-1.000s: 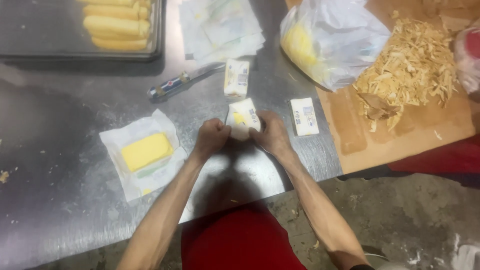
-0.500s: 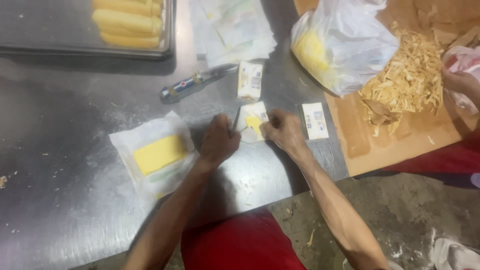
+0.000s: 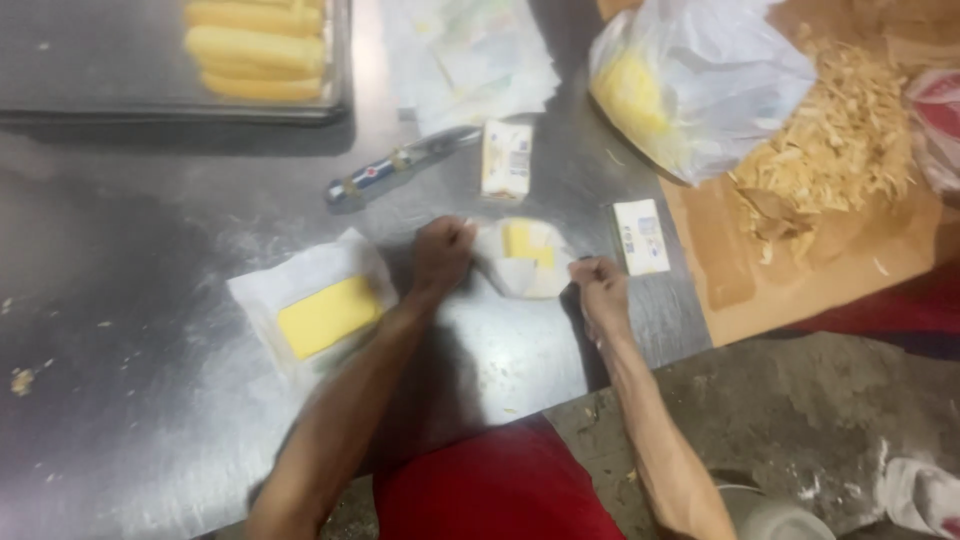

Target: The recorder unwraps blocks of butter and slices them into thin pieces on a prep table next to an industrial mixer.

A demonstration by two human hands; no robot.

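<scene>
Steel desk (image 3: 130, 420): my left hand (image 3: 443, 255) and right hand (image 3: 598, 292) pinch opposite wrapper edges of soft butter block (image 3: 525, 258); likely greasy, grip paper only.

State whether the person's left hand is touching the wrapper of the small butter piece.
Touching: the head view shows the left hand pinching the white wrapper at its left edge.

Single view from my head, facing steeply down and forward over the steel tabletop (image 3: 150, 420). Close range: my forearms enter from the bottom edge, floor visible lower right.
</scene>
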